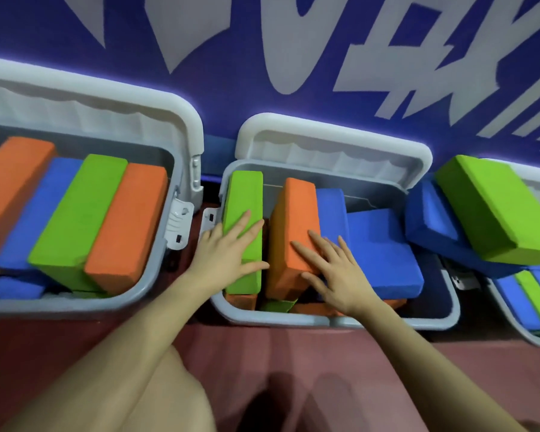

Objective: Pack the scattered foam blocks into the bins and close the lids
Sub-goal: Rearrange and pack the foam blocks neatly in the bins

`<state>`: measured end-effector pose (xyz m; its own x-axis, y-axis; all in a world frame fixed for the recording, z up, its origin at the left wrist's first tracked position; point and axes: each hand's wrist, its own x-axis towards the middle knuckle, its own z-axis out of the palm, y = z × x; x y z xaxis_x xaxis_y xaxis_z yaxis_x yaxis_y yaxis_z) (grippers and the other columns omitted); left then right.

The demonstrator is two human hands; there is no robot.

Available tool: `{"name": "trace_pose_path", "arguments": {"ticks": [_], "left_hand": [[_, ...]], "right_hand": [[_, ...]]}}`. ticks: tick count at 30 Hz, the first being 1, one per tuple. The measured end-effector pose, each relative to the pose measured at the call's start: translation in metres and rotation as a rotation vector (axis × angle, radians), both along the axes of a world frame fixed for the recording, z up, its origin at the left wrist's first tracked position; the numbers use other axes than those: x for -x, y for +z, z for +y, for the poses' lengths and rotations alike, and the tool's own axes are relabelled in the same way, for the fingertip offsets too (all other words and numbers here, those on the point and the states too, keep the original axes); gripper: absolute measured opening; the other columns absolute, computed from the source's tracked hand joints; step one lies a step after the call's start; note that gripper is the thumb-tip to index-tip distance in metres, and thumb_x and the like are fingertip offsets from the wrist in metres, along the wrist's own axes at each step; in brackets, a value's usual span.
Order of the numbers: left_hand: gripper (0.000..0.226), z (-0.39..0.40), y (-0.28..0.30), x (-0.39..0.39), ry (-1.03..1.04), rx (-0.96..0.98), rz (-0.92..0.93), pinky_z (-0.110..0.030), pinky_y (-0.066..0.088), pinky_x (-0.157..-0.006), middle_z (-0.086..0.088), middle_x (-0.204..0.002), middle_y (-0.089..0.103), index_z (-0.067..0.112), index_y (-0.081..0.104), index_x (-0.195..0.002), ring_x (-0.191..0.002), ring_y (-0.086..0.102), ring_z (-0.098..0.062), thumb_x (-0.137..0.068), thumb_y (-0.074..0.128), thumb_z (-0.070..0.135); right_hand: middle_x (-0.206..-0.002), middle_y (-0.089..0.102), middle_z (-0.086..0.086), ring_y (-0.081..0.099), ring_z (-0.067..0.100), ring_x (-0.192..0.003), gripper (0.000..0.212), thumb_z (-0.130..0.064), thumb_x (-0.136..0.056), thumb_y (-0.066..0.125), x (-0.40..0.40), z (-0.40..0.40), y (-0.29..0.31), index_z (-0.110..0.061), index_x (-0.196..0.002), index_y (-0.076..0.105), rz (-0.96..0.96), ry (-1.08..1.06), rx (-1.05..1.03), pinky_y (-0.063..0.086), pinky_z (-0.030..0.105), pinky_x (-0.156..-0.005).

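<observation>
The middle grey bin (334,321) stands with its white lid (331,141) raised against the wall. Inside it a green block (242,201) stands on edge at the left, an orange block (293,219) leans beside it, and two blue blocks (384,254) lie to the right. My left hand (228,247) presses flat on the green block with straight fingers. My right hand (334,269) lies flat across the near end of the orange block and the blue one next to it.
The left bin (75,304) holds orange, blue and green blocks, its lid (85,98) up. At the right, a green block (496,210) sits on a blue block (430,222) over a third bin (512,325). Red floor lies in front, a blue wall behind.
</observation>
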<state>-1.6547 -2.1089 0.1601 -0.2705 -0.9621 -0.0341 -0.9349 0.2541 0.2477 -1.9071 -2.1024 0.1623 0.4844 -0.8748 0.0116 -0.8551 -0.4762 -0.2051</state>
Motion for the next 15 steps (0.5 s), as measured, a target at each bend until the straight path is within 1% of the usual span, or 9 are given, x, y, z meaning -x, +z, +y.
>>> {"name": "trace_pose_path", "arguments": {"ticks": [2,3,5,7,9,10,12,13,15], "left_hand": [[0.088,-0.005,-0.001,0.001,-0.005,-0.016,-0.019,-0.044,0.022,-0.111,0.008,-0.16,-0.009,0.037,0.001,-0.151,-0.135,0.03,-0.038,-0.08,0.034,0.076],[0.088,-0.007,-0.002,0.001,-0.013,-0.023,-0.025,-0.044,0.019,-0.113,0.007,-0.16,-0.011,0.037,-0.001,-0.151,-0.135,0.029,-0.038,-0.08,0.034,0.076],[0.087,-0.01,-0.004,-0.001,-0.02,-0.03,-0.019,-0.045,0.015,-0.115,0.007,-0.16,-0.013,0.037,-0.002,-0.151,-0.136,0.028,-0.038,-0.082,0.035,0.074],[0.087,-0.012,-0.005,-0.003,-0.019,-0.038,-0.001,-0.046,0.013,-0.116,0.008,-0.16,-0.013,0.039,-0.002,-0.151,-0.137,0.026,-0.038,-0.082,0.037,0.074],[0.087,-0.013,-0.006,-0.003,-0.02,-0.05,0.015,-0.048,0.011,-0.117,0.009,-0.159,-0.013,0.04,-0.001,-0.151,-0.139,0.024,-0.039,-0.081,0.039,0.074],[0.088,-0.013,-0.006,-0.004,-0.021,-0.056,0.025,-0.048,0.01,-0.117,0.01,-0.159,-0.013,0.04,-0.001,-0.151,-0.139,0.024,-0.039,-0.08,0.04,0.074],[0.088,-0.013,-0.006,-0.004,-0.023,-0.067,0.027,-0.048,0.009,-0.117,0.011,-0.159,-0.014,0.042,-0.002,-0.15,-0.139,0.024,-0.039,-0.08,0.041,0.074],[0.088,-0.014,-0.006,-0.005,-0.024,-0.07,0.025,-0.048,0.01,-0.117,0.011,-0.159,-0.014,0.042,-0.002,-0.15,-0.138,0.026,-0.039,-0.08,0.041,0.074],[0.087,-0.014,-0.004,-0.005,-0.026,-0.083,0.036,-0.048,0.012,-0.117,0.012,-0.159,-0.014,0.043,-0.002,-0.15,-0.136,0.029,-0.039,-0.081,0.043,0.073]], "right_hand": [[-0.159,0.019,0.009,0.028,0.033,-0.141,0.055,-0.052,-0.095,0.026,-0.004,-0.002,-0.001,-0.049,-0.148,0.012,-0.009,-0.008,-0.098,0.005,0.048,-0.117],[-0.16,0.016,0.008,0.022,0.035,-0.143,0.055,-0.053,-0.093,0.025,-0.005,-0.002,-0.003,-0.05,-0.147,0.014,-0.003,-0.024,-0.112,0.003,0.05,-0.117],[-0.16,0.015,0.003,0.013,0.038,-0.145,0.058,-0.06,-0.088,0.03,-0.009,-0.003,-0.005,-0.051,-0.145,0.022,0.014,-0.03,-0.091,0.0,0.055,-0.116],[-0.158,0.023,0.004,0.013,0.04,-0.145,0.063,-0.07,-0.078,0.039,-0.019,-0.007,-0.006,-0.046,-0.137,0.032,0.048,-0.001,-0.057,0.006,0.062,-0.114],[-0.154,0.031,0.008,0.019,0.043,-0.143,0.074,-0.078,-0.067,0.047,-0.036,-0.011,-0.007,-0.039,-0.129,0.034,0.067,-0.027,-0.01,0.015,0.067,-0.11],[-0.154,0.031,0.008,0.018,0.043,-0.143,0.08,-0.078,-0.065,0.051,-0.044,-0.013,-0.009,-0.038,-0.132,0.033,0.071,-0.052,0.014,0.017,0.068,-0.108],[-0.16,0.016,0.004,0.002,0.038,-0.147,0.093,-0.072,-0.068,0.062,-0.051,-0.013,-0.013,-0.041,-0.147,0.024,0.09,-0.077,-0.002,0.013,0.064,-0.113],[-0.161,0.006,0.001,-0.007,0.034,-0.148,0.098,-0.068,-0.07,0.066,-0.051,-0.013,-0.015,-0.044,-0.15,0.015,0.099,-0.086,-0.026,0.009,0.061,-0.116],[-0.161,-0.009,-0.001,-0.016,0.031,-0.146,0.103,-0.063,-0.072,0.069,-0.049,-0.013,-0.015,-0.047,-0.149,0.003,0.129,-0.087,-0.048,0.005,0.056,-0.118]]}}
